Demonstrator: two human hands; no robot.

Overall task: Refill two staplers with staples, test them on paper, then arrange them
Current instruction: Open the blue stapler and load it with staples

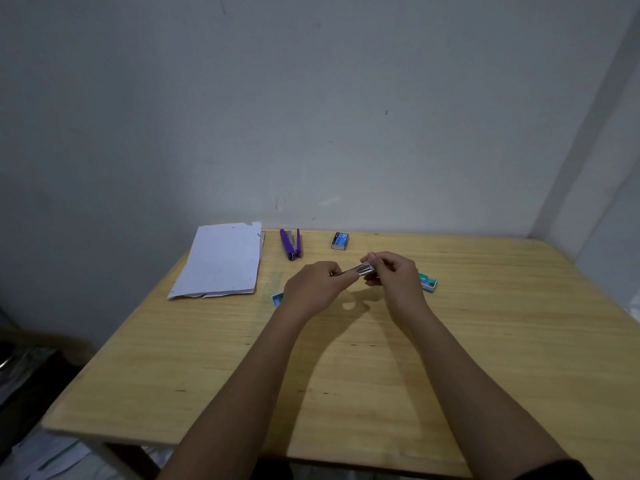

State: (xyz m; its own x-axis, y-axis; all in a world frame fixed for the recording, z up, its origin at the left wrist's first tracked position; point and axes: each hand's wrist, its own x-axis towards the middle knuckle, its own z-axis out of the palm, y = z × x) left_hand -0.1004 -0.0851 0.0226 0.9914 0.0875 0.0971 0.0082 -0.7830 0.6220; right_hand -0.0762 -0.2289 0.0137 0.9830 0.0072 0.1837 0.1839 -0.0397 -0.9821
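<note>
Staple strip (pixel 364 270) is pinched between the left hand (pixel 313 289) fingers and the right hand (pixel 394 277) fingers above the table (pixel 485 341).

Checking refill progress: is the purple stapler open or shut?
Open. The purple stapler lies on the table near the paper, its two arms spread in a V with the metal staple channel exposed.

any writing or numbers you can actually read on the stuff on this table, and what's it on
"10" – probably, in white on the blue staple box near the wall; the smaller print beside it is too blurred to read.
Green staple box behind the right hand: print too blurred to read.
Blue item peeking out by the left hand: mostly hidden, unreadable.
Paper stack: only faint specks, no legible text.
Purple stapler: no marking visible.
</note>
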